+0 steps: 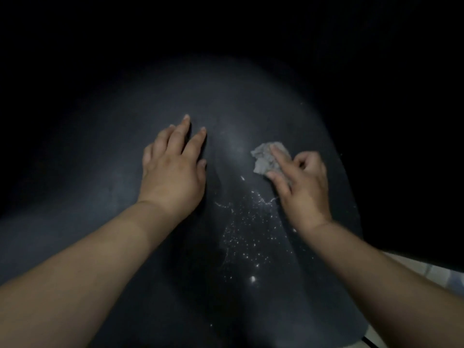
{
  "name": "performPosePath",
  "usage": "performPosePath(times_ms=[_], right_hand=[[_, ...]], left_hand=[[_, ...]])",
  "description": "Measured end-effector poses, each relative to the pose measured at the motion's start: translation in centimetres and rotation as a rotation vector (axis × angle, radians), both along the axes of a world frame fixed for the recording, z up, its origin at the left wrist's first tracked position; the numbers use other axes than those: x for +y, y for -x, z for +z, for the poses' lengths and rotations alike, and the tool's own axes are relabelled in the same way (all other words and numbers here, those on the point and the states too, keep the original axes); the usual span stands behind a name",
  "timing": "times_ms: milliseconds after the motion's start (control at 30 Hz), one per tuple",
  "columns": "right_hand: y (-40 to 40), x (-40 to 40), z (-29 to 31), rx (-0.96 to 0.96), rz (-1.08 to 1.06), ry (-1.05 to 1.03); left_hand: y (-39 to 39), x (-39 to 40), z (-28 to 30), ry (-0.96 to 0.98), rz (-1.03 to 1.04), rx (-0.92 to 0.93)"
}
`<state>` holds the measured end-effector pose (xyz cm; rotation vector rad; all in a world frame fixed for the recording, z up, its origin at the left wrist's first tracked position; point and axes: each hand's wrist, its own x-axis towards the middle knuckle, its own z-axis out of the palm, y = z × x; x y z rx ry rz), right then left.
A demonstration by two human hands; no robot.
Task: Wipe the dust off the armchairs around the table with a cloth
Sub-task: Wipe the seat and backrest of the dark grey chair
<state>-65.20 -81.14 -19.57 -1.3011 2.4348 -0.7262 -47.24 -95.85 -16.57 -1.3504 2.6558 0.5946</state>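
A dark, smooth curved armchair surface [226,101] fills the middle of the head view, lit only near the centre. My right hand [303,187] presses a crumpled grey cloth [267,158] against it, index finger stretched over the cloth and thumb under its lower edge. My left hand [173,167] lies flat on the surface to the left of the cloth, fingers spread, holding nothing. White specks and thin streaks [251,229] cover the surface below and between my hands.
Everything beyond the lit patch is black and cannot be made out. A strip of pale tiled floor [442,275] shows at the lower right, past the edge of the chair.
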Motion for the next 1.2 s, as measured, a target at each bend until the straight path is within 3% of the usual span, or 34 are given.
performPosePath(times_ms=[67,167,267,467,600,700,833,933,1000,1100,1200], right_hand=[[1.0,0.4,0.2,0.014,0.032,0.007],[5.5,-1.7,0.0,0.089,-0.161,0.046],[7.1,-3.3,-0.6,0.017,-0.294,0.002],[1.4,0.8,-0.1,-0.024,-0.140,0.040],[5.3,-3.6,-0.1,-0.016,-0.432,0.041],[7.5,-8.4,-0.7,0.024,-0.537,-0.084],[6.1,-8.7,-0.4,0.112,-0.252,-0.056],[3.2,-4.1,0.2,0.057,0.019,0.016],[2.5,-1.8,0.4,0.023,0.070,0.006],[5.3,-2.2,0.1,0.123,-0.156,-0.013],[6.8,-2.7,-0.2,0.033,-0.415,-0.090]], left_hand=[[1.1,-0.5,0.1,0.006,-0.033,0.004],[2.9,-1.3,0.3,0.022,-0.081,0.022],[4.7,-2.5,0.1,0.047,-0.102,0.027],[6.1,-3.4,-0.5,0.026,-0.141,-0.005],[5.6,-3.4,-1.1,0.026,-0.180,-0.032],[5.2,-3.5,-1.5,0.043,-0.192,-0.013],[5.1,-3.6,-1.7,0.044,-0.202,0.005],[5.1,-3.6,-1.6,0.030,-0.201,-0.008],[5.2,-3.7,-1.5,0.027,-0.198,-0.008],[5.3,-3.5,-1.2,0.018,-0.197,-0.003],[5.4,-3.3,-1.2,0.018,-0.187,-0.008]])
